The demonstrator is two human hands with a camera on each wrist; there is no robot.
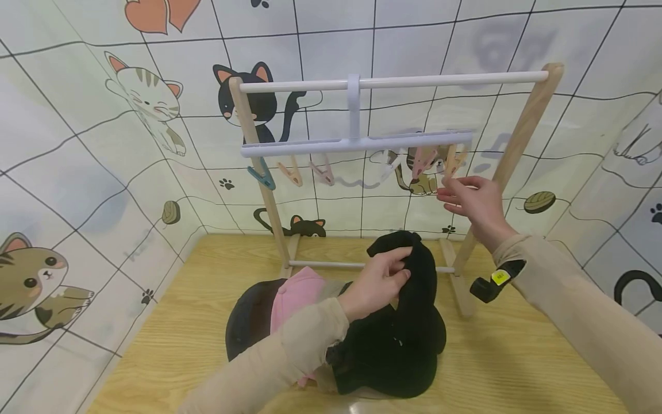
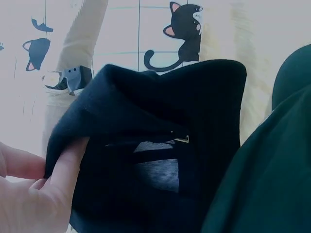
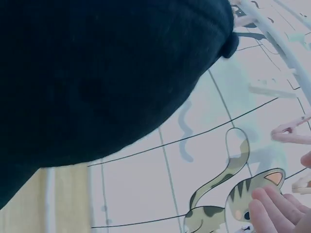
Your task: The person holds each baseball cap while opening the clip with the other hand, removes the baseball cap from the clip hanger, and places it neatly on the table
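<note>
A black cap (image 1: 420, 282) hangs from my left hand (image 1: 376, 283), which pinches its fabric edge between thumb and fingers. In the left wrist view the cap (image 2: 160, 102) shows its back opening and a small metal buckle. Up at the hanger's right end, my right hand (image 1: 474, 202) pinches the lower end of a pale orange clothespin (image 1: 455, 160). A pink clothespin (image 1: 424, 162) hangs just left of it. Below the left hand lies a dark green cap (image 1: 383, 356); the left forearm partly hides the pile.
The white hanger (image 1: 305, 147) hooks over the rod (image 1: 445, 80) of a wooden rack (image 1: 524, 123). More clothespins hang along it, including a blue one (image 1: 262, 174). A pink cap (image 1: 296, 293) and a dark cap (image 1: 240, 322) lie on the wooden table (image 1: 170, 333).
</note>
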